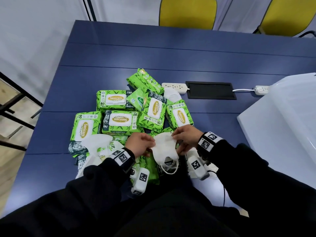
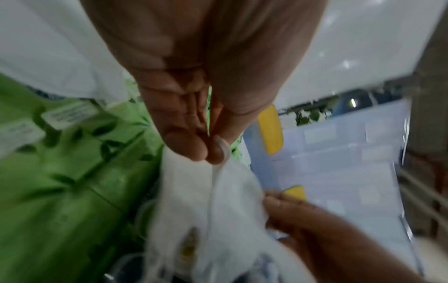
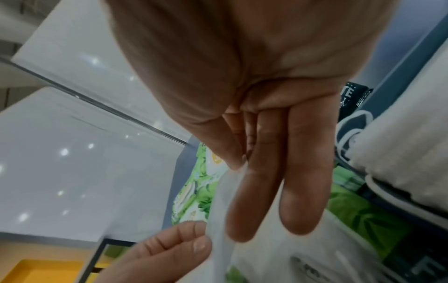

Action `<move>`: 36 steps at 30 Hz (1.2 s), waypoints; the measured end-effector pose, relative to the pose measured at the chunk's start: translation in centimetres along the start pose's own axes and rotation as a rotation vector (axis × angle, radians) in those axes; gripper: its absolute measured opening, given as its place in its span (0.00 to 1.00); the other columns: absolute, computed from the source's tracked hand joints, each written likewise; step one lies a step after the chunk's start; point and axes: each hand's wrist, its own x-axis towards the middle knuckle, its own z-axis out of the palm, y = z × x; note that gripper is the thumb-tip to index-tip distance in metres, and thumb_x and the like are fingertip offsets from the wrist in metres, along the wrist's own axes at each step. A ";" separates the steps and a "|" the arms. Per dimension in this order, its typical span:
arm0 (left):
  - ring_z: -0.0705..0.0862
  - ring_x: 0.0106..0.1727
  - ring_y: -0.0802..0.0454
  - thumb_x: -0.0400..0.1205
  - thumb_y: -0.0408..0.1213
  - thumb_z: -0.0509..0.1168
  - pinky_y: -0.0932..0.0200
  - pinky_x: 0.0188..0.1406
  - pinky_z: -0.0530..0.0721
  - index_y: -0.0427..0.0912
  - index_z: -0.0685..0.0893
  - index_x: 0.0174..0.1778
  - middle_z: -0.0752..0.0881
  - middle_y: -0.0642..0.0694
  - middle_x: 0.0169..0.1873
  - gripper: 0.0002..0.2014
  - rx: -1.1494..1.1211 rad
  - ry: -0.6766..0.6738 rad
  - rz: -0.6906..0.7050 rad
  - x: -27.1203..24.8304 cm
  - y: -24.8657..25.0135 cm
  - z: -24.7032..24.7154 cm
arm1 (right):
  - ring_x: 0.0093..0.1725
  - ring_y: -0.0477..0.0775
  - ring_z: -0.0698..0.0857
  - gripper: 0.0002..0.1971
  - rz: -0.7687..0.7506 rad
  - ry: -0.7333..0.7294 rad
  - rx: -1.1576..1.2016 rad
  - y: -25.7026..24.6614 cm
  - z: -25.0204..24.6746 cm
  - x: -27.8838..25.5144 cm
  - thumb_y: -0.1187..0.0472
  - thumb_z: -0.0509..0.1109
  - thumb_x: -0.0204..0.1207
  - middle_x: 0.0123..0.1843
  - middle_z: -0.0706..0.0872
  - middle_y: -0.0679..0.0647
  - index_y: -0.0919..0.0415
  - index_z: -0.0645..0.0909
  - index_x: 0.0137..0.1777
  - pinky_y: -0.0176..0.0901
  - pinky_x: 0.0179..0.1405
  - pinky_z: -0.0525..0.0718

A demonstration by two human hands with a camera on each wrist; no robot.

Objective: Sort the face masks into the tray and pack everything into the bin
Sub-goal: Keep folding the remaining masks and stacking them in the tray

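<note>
Closest to me, both my hands are on one white face mask (image 1: 165,147), lifted just above the near end of the pile with its ear loops (image 1: 168,167) dangling toward my lap. My left hand (image 1: 141,143) pinches its left edge between thumb and fingertips; my right hand (image 1: 185,138) pinches the opposite edge at thumb and forefinger, the other fingers straight. I judge I'm mid-sort, pulling this mask free and flattening it. Under and beyond it lie the green wipe packs (image 1: 118,119), with another white mask (image 1: 171,94) peeking out at the far side. The translucent bin (image 1: 280,120) stands to my right on the blue table (image 1: 188,53). I can't pick out the tray for certain, so next I must find it, then lay the mask in flat.
</note>
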 end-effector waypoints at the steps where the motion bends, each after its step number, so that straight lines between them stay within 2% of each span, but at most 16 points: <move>1: 0.85 0.28 0.51 0.79 0.27 0.77 0.55 0.24 0.88 0.38 0.90 0.43 0.87 0.45 0.36 0.03 0.096 0.040 0.048 0.4 -0.2 0.1 | 0.30 0.64 0.92 0.02 -0.004 0.020 -0.018 0.1 0.2 0.4 0.67 0.68 0.86 0.41 0.85 0.63 0.64 0.80 0.55 0.58 0.28 0.92; 5: 0.87 0.31 0.51 0.80 0.31 0.77 0.58 0.23 0.87 0.45 0.90 0.42 0.88 0.46 0.40 0.05 0.264 0.105 0.129 1.3 -0.7 0.7 | 0.33 0.64 0.93 0.02 -0.072 0.136 -0.165 0.5 0.2 1.6 0.66 0.71 0.84 0.48 0.89 0.58 0.60 0.84 0.50 0.53 0.26 0.90; 7: 0.88 0.33 0.50 0.80 0.31 0.77 0.59 0.23 0.87 0.46 0.89 0.42 0.88 0.45 0.41 0.06 0.277 0.124 0.137 1.8 -0.8 0.8 | 0.30 0.60 0.92 0.02 -0.094 0.192 -0.215 0.8 0.1 1.9 0.66 0.73 0.81 0.43 0.91 0.57 0.60 0.87 0.48 0.51 0.24 0.90; 9: 0.89 0.34 0.49 0.80 0.32 0.77 0.55 0.23 0.89 0.47 0.90 0.41 0.89 0.45 0.41 0.05 0.283 0.137 0.145 2.1 -0.8 0.8 | 0.26 0.56 0.90 0.02 -0.117 0.256 -0.258 0.9 0.1 2.2 0.65 0.76 0.79 0.32 0.90 0.53 0.60 0.90 0.46 0.49 0.23 0.89; 11: 0.89 0.36 0.48 0.79 0.33 0.78 0.52 0.24 0.90 0.47 0.90 0.40 0.89 0.46 0.39 0.05 0.298 0.152 0.149 2.3 -0.8 0.9 | 0.23 0.53 0.87 0.03 -0.130 0.301 -0.284 1.0 0.1 2.6 0.64 0.77 0.77 0.28 0.88 0.52 0.58 0.91 0.42 0.47 0.22 0.87; 15: 0.89 0.35 0.48 0.79 0.34 0.78 0.52 0.25 0.91 0.48 0.90 0.40 0.89 0.47 0.37 0.05 0.325 0.164 0.138 2.7 -0.9 0.9 | 0.26 0.54 0.86 0.06 -0.137 0.341 -0.306 1.0 0.1 3.4 0.61 0.79 0.76 0.29 0.89 0.55 0.54 0.91 0.38 0.56 0.31 0.93; 18: 0.90 0.35 0.47 0.79 0.34 0.78 0.52 0.28 0.91 0.48 0.90 0.40 0.89 0.48 0.36 0.06 0.331 0.171 0.131 3.0 -1.0 0.9 | 0.29 0.53 0.88 0.07 -0.160 0.362 -0.329 0.9 0.2 3.7 0.60 0.79 0.77 0.31 0.90 0.54 0.52 0.90 0.37 0.51 0.35 0.93; 23: 0.88 0.36 0.50 0.78 0.34 0.79 0.52 0.38 0.91 0.49 0.90 0.39 0.88 0.52 0.34 0.07 0.315 0.174 0.122 3.2 -1.3 0.9 | 0.28 0.47 0.85 0.03 -0.168 0.397 -0.328 1.1 0.4 4.4 0.61 0.80 0.75 0.32 0.90 0.50 0.56 0.93 0.41 0.48 0.40 0.92; 25: 0.88 0.36 0.51 0.78 0.34 0.79 0.52 0.38 0.91 0.49 0.90 0.39 0.88 0.53 0.34 0.06 0.308 0.181 0.123 3.3 -1.3 1.0 | 0.27 0.46 0.84 0.02 -0.172 0.390 -0.336 1.1 0.4 4.5 0.62 0.81 0.75 0.33 0.91 0.49 0.55 0.93 0.41 0.45 0.37 0.91; 29: 0.87 0.36 0.51 0.78 0.34 0.79 0.53 0.37 0.89 0.47 0.91 0.40 0.88 0.52 0.33 0.05 0.292 0.189 0.126 3.5 -1.5 1.1 | 0.27 0.44 0.85 0.02 -0.189 0.389 -0.356 1.4 0.2 4.4 0.63 0.81 0.73 0.33 0.90 0.47 0.55 0.93 0.41 0.36 0.26 0.84; 32: 0.89 0.39 0.51 0.77 0.36 0.80 0.55 0.40 0.89 0.48 0.91 0.40 0.89 0.52 0.35 0.04 0.303 0.193 0.135 3.6 -1.6 1.1 | 0.30 0.46 0.88 0.04 -0.188 0.380 -0.336 1.5 0.0 4.3 0.63 0.82 0.71 0.36 0.91 0.47 0.54 0.92 0.41 0.41 0.33 0.90; 34: 0.89 0.42 0.54 0.77 0.40 0.79 0.60 0.43 0.86 0.50 0.91 0.40 0.91 0.55 0.37 0.04 0.345 0.218 0.158 3.7 -1.7 0.9 | 0.38 0.47 0.90 0.04 -0.206 0.392 -0.349 1.7 -0.1 4.2 0.62 0.82 0.72 0.38 0.91 0.45 0.51 0.91 0.42 0.43 0.40 0.91; 36: 0.88 0.45 0.58 0.78 0.45 0.78 0.60 0.47 0.86 0.52 0.91 0.43 0.91 0.59 0.41 0.03 0.406 0.243 0.188 3.6 -1.7 0.5 | 0.45 0.49 0.89 0.09 -0.238 0.397 -0.438 1.7 -0.2 4.0 0.63 0.77 0.76 0.43 0.90 0.44 0.46 0.91 0.48 0.40 0.46 0.88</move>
